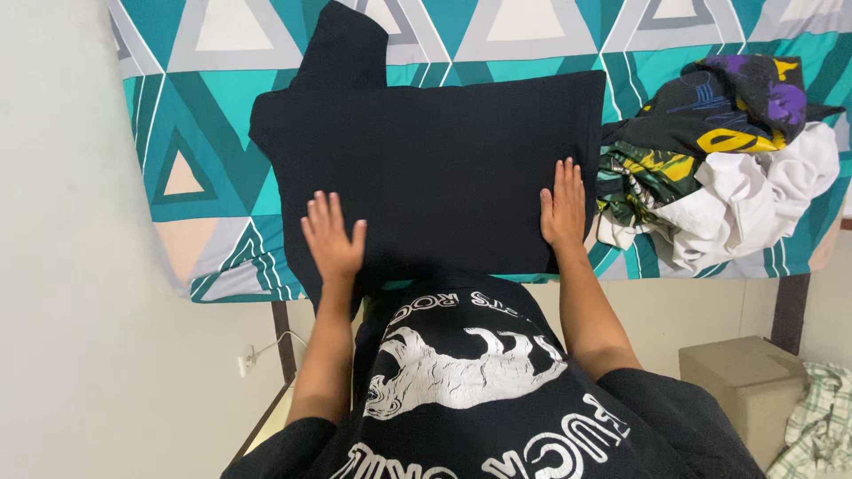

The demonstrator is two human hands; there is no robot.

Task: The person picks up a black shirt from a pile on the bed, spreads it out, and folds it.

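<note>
Pressing our left hand (333, 238) and right hand (564, 206) flat, fingers together, on the black shirt (435, 168) mid-frame, we risk rucking the fabric if they slide.

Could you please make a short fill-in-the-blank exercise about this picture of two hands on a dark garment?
1. Both hands press flat on a ____ garment.
2. The left hand and right hand rest with fingers ____, holding nothing.
3. The bed sheet shows a pattern of ____.
4. The pile of clothes lies beside the ____ hand.

Missing words: black; open; triangles; right
</note>
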